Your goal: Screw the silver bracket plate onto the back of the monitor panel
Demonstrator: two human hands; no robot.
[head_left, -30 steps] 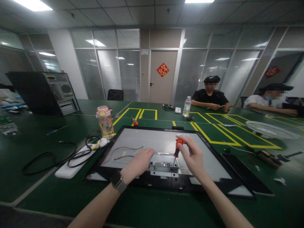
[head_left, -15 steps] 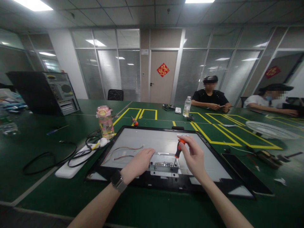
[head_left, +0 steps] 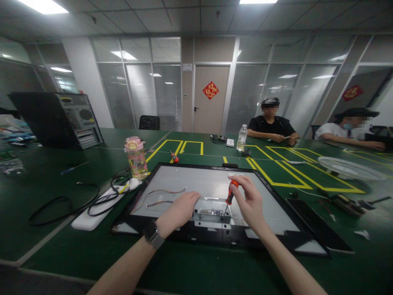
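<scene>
Computer tower [head_left: 55, 119]: is standing at ten o'clock from the metal bracket, taking twelve as away from the person; it is sitting well apart from the work.
Power strip [head_left: 92, 214]: is lying at nine o'clock, a black cable looping over it.
Wire leads [head_left: 167, 191]: are lying on the grey sheet between nine and ten o'clock, their visible plugs joining nothing, so connecting appears not yet done.
Left hand [head_left: 182, 207]: is resting at the bracket's nine o'clock end, apparently steadying it; whether the fingers are clamping or only pressing, I cannot tell.
Display panel [head_left: 190, 176]: is lying flat in its black frame before the person, its grey sheet showing uncovered; any covering seems left undone.
Metal bracket [head_left: 211, 224]: is sitting on the panel's near half, a small circuit board apparently showing inside it; how many screws are in or out is too small to tell.
Red-and-black screwdriver [head_left: 230, 194]: is leaning, tip down at the bracket's three o'clock end; screw work there appears under way, not finished.
Right hand [head_left: 251, 200]: is gripping the screwdriver's handle, thumb and fingers closing around it.
</scene>
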